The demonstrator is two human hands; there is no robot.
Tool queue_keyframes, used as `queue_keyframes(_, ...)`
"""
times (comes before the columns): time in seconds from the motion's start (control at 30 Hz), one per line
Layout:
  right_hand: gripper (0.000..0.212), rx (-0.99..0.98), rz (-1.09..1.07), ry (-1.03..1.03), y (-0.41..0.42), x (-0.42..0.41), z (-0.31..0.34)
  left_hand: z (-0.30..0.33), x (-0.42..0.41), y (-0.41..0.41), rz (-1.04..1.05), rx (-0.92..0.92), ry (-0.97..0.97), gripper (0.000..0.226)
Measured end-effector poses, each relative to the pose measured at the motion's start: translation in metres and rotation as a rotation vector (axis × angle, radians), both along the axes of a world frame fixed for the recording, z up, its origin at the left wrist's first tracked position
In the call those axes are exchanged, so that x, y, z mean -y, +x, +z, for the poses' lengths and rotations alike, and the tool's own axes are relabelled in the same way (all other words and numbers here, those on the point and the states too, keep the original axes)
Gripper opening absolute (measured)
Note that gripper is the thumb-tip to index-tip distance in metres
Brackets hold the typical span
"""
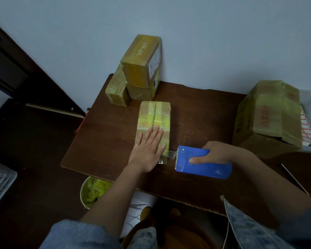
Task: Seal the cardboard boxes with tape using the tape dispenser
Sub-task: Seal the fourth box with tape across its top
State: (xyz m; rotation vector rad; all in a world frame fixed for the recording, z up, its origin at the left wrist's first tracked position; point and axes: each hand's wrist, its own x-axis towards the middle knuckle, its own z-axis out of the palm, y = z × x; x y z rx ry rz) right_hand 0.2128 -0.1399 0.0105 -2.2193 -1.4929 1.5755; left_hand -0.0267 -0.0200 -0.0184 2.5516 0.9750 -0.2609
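A flat cardboard box [155,115] with yellowish tape and a centre seam lies on the brown table [196,108]. My left hand [148,150] presses flat on its near end, fingers straight. My right hand [217,152] grips a blue tape dispenser [203,163] just right of the box's near corner. The dispenser's toothed edge faces the box, and a short strip of clear tape [171,154] runs from it to that corner.
A stack of three taped boxes [138,72] stands at the table's back left against the wall. A large taped box [269,115] sits at the right edge. Below the table's front-left edge stands a bin [93,191] holding tape scraps. A white crate [0,182] is on the floor at left.
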Motion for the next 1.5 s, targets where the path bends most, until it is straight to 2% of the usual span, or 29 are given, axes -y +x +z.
queue_keyframes(0.13,0.120,-0.029,-0.014,-0.012,0.000,0.003,-0.001,0.001,-0.002,-0.001,-0.008,-0.003,-0.022,0.063)
queue_keyframes(0.27,0.098,-0.048,-0.009,-0.046,-0.003,0.002,0.005,0.002,-0.004,-0.001,-0.011,-0.019,-0.042,0.064)
queue_keyframes(0.33,0.093,-0.024,0.000,-0.070,-0.002,0.002,0.008,0.002,-0.006,-0.001,-0.014,-0.023,-0.060,0.064)
queue_keyframes(0.47,0.099,0.048,0.014,-0.096,-0.002,0.005,0.012,0.003,-0.007,-0.005,-0.016,-0.013,-0.062,0.063)
queue_keyframes(0.6,0.084,0.153,-0.019,-0.118,-0.006,0.005,0.013,0.004,-0.005,-0.003,-0.015,-0.011,-0.065,0.063)
queue_keyframes(0.73,0.079,0.168,-0.009,-0.135,-0.010,0.000,0.012,0.004,-0.004,-0.001,-0.011,-0.018,-0.051,0.065)
queue_keyframes(0.83,0.076,0.267,0.038,-0.148,-0.019,-0.008,0.010,0.004,-0.002,0.001,-0.020,-0.035,-0.059,0.066)
queue_keyframes(0.93,0.082,0.384,0.085,-0.179,-0.034,-0.025,0.007,0.007,-0.004,0.001,-0.025,-0.047,-0.067,0.066)
queue_keyframes(1.03,0.085,0.635,0.214,-0.290,-0.034,-0.018,0.001,0.008,-0.004,-0.002,0.003,-0.045,-0.116,0.066)
queue_keyframes(1.1,0.079,0.644,0.144,-0.320,-0.028,-0.008,-0.005,0.006,-0.006,-0.002,0.023,-0.040,-0.096,0.065)
queue_keyframes(1.2,0.064,0.637,-0.038,-0.125,-0.029,-0.001,-0.006,0.003,-0.005,0.001,0.023,-0.044,-0.086,0.065)
queue_keyframes(1.3,0.057,0.682,-0.212,0.085,-0.055,0.001,-0.015,0.004,-0.005,-0.001,0.038,-0.039,-0.106,0.065)
queue_keyframes(1.43,0.049,0.697,-0.350,0.085,-0.089,0.013,-0.042,0.005,-0.004,0.000,0.063,-0.006,-0.123,0.065)
queue_keyframes(1.5,0.045,0.646,-0.438,0.078,-0.100,0.019,-0.053,0.006,-0.005,-0.002,0.090,0.051,-0.177,0.065)
